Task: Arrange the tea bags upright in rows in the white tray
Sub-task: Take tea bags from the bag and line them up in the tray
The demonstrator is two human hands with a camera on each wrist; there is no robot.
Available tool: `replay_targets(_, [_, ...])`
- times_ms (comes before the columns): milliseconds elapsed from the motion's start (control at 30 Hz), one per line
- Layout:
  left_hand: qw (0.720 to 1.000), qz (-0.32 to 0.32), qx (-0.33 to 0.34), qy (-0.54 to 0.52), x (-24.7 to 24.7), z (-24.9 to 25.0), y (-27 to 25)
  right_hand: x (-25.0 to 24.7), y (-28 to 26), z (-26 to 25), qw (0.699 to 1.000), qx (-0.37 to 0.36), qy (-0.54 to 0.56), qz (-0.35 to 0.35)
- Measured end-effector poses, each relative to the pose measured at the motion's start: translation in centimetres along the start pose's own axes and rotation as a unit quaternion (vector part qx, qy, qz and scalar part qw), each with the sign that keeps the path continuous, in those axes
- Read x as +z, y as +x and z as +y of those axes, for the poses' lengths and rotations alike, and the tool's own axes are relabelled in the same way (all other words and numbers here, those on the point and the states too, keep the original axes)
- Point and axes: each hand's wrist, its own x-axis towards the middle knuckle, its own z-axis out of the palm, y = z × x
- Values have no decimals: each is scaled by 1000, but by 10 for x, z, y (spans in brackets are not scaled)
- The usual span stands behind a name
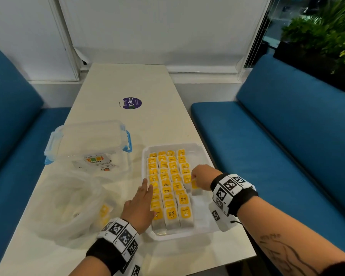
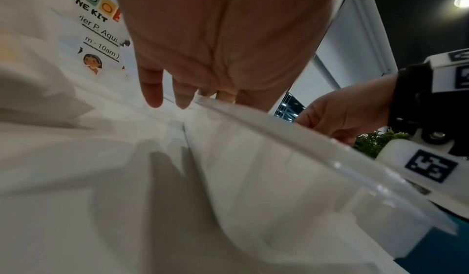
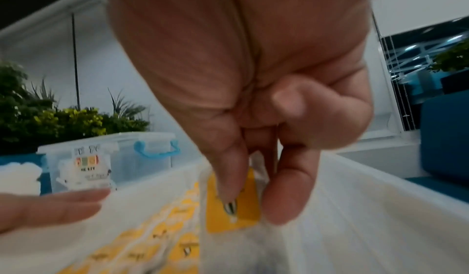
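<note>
On the left of the surface [image 1: 127,82], a crumpled clear plastic bag [image 1: 68,206] is lying with a few tea bags inside, behind it a clear storage box [image 1: 88,144] with blue latches. The left hand [image 1: 140,206] is lying flat with straight fingers against the left row of tea bags [image 1: 168,188] in the white tray [image 1: 187,235], probably to keep them upright. The right hand [image 1: 202,179] is pinching one yellow-labelled tea bag [image 3: 232,204] and setting it into the unfinished fourth row, at the tray's right side.
</note>
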Motion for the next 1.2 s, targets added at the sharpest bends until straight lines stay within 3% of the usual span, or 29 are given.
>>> replay_targets(167, [1000, 6, 5, -14, 4, -1, 1, 12, 24, 1, 993, 15, -91, -70])
replay_targets(233, [1000, 6, 9, -21, 4, -2, 1, 15, 35, 4, 990, 18, -119, -69])
replay_targets(567, [999, -5, 18, -45, 4, -4, 1, 15, 58, -7, 993, 45, -74, -79])
replay_targets(667, [997, -20, 25, -64, -1, -7, -2, 11, 59, -4, 997, 65, -17, -33])
replay_targets(800, [987, -2, 41, -158, -28, -15, -18, -27, 43, -10, 988, 59, 110, 90])
replay_targets(900, [955, 129, 50, -261, -62, -30, -39, -53, 36, -29, 968, 15, 191, 162])
replay_targets(1000, [914, 281, 16, -293, -94, -59, -59, -69, 25, -76, 952, -68, 248, 167])
replay_targets(1067, [899, 346, -37, -267, -106, -87, -68, -70, 14, -121, 948, -142, 244, 147])
replay_targets(1133, [902, 350, -120, -223, -110, -115, -76, -63, 4, -166, 949, -218, 202, 108])
replay_targets(1200, [913, 306, -210, -169, -108, -139, -82, -47, -2, -208, 943, -290, 150, 67])
